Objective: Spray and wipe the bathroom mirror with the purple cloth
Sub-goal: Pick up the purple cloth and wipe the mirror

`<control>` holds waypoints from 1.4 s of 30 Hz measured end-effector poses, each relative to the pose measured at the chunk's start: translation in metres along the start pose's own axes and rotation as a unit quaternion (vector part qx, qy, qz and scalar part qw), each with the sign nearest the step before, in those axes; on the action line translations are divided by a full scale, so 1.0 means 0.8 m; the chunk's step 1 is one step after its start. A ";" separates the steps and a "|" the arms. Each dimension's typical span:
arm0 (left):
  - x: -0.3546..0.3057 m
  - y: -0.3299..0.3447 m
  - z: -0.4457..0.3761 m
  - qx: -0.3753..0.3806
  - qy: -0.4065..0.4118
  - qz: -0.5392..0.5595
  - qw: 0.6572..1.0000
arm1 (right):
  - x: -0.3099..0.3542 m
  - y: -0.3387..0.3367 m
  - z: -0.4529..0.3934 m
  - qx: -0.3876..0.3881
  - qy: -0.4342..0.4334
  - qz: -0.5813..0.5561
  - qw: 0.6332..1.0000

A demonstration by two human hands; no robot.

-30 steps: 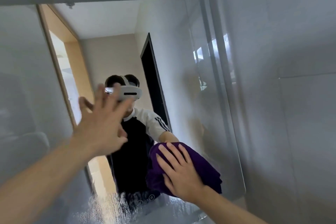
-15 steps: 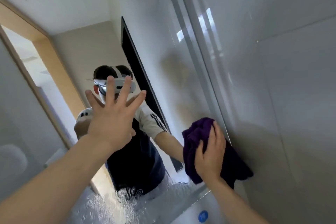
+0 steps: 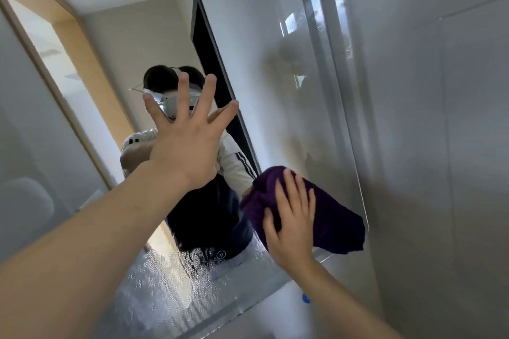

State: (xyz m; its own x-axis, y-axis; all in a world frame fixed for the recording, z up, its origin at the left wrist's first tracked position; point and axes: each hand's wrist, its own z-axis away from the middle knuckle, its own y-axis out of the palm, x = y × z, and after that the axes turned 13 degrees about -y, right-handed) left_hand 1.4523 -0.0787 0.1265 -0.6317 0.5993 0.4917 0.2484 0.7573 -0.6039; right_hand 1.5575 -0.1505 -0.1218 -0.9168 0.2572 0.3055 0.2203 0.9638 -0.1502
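The bathroom mirror (image 3: pixel 289 91) fills most of the head view and reflects a person in a dark and white top. My right hand (image 3: pixel 292 217) lies flat with straight fingers on the bunched purple cloth (image 3: pixel 336 217) and presses it against the glass near the mirror's lower right corner. Higher up and to the left, my left hand (image 3: pixel 187 135) has its fingers spread wide at the glass and holds nothing. Whether its palm touches the mirror cannot be told. No spray bottle is in view.
Wet droplets and streaks (image 3: pixel 170 283) cover the lower strip of the mirror. A grey tiled wall (image 3: pixel 440 146) meets the mirror's right edge. A small blue object (image 3: pixel 305 298) shows just below the mirror beside my right wrist.
My right hand slid the cloth from the lower middle of the mirror out to the right edge, then a little down and back. My left hand stayed spread at the glass.
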 end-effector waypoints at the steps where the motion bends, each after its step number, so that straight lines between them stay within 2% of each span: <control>1: 0.000 0.000 0.000 -0.002 0.000 0.000 1.000 | -0.019 -0.007 0.010 0.028 -0.060 0.017 0.998; 3: 0.001 0.000 0.001 -0.004 -0.001 0.002 1.000 | -0.057 -0.019 0.023 0.049 -0.117 0.041 0.991; 4: 0.001 0.000 0.002 -0.005 -0.001 0.004 1.000 | -0.073 -0.023 0.027 0.046 -0.109 0.047 0.992; 6: 0.001 0.000 0.001 -0.009 -0.001 0.010 1.000 | -0.100 -0.026 0.038 0.029 -0.036 0.059 0.997; 8: 0.002 0.002 0.000 -0.010 -0.007 0.015 1.000 | -0.119 -0.024 0.050 -0.012 0.074 0.065 0.995; 12: 0.000 0.007 -0.001 -0.012 -0.007 0.023 1.000 | -0.125 -0.014 0.080 -0.114 0.287 0.002 0.951; 17: -0.002 0.009 -0.004 -0.017 -0.006 0.022 1.000 | -0.078 -0.006 0.092 -0.165 0.378 -0.070 0.908; 19: -0.002 0.009 -0.005 -0.017 -0.010 0.018 1.000 | -0.048 0.004 0.102 -0.148 0.361 -0.078 0.917; 22: 0.001 0.011 -0.004 -0.021 -0.013 0.028 0.999 | 0.001 0.024 0.126 -0.063 0.227 -0.055 0.970; 24: 0.002 0.012 -0.003 -0.021 -0.015 0.027 0.999 | 0.020 0.030 0.132 0.005 0.150 -0.032 0.988; 28: 0.003 0.011 -0.002 -0.018 -0.013 0.022 0.999 | 0.014 0.020 0.097 0.043 0.079 -0.021 0.996; 32: 0.006 0.008 -0.001 -0.012 -0.012 0.013 1.000 | -0.041 -0.005 0.041 0.045 0.015 0.037 0.998; 34: 0.006 0.006 0.000 -0.007 -0.011 0.008 1.000 | -0.073 -0.010 0.037 0.023 0.033 0.065 0.997; 37: 0.002 0.004 0.002 -0.002 -0.009 0.004 1.000 | -0.096 -0.013 0.057 -0.050 0.165 0.052 0.984; 39: 0.000 0.004 0.003 -0.002 -0.011 0.013 1.000 | -0.084 -0.008 0.067 -0.099 0.255 0.021 0.962; 42: -0.001 0.002 0.002 -0.005 -0.014 0.021 1.000 | -0.038 0.004 0.069 -0.108 0.293 -0.011 0.950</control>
State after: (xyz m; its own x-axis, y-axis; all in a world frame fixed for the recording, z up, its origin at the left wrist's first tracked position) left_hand 1.4524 -0.0787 0.1242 -0.6409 0.6236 0.4476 0.2830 0.7340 -0.6174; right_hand 1.5672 -0.1590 -0.1837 -0.5934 0.1706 0.7866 0.3242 0.9452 0.0396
